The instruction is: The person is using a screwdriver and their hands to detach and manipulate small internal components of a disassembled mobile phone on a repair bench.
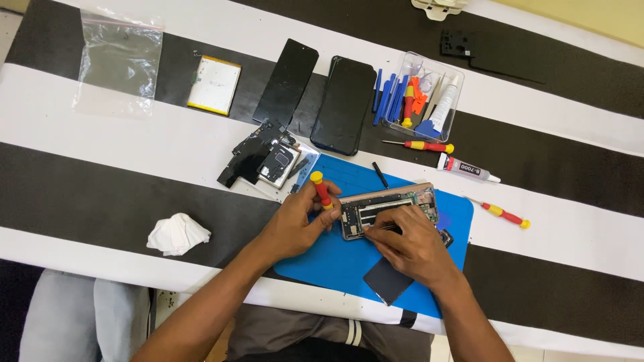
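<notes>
An opened phone frame (392, 204) with its circuit board showing lies on a blue work mat (335, 261). My left hand (295, 224) grips a red and yellow screwdriver (321, 189), tip down beside the frame's left end. My right hand (412, 245) rests over the frame's lower edge with fingers pinched on what looks like thin metal tweezers touching the board; the tool is mostly hidden. A dark flat panel (387, 280) lies on the mat under my right wrist.
On the striped tablecloth: a battery (215, 85), two black phone panels (286, 82) (344, 105), a pile of black parts (261, 157), a clear tool tray (422, 97), a glue tube (467, 168), two spare screwdrivers (426, 145) (503, 214), a plastic bag (119, 62), a crumpled tissue (177, 234).
</notes>
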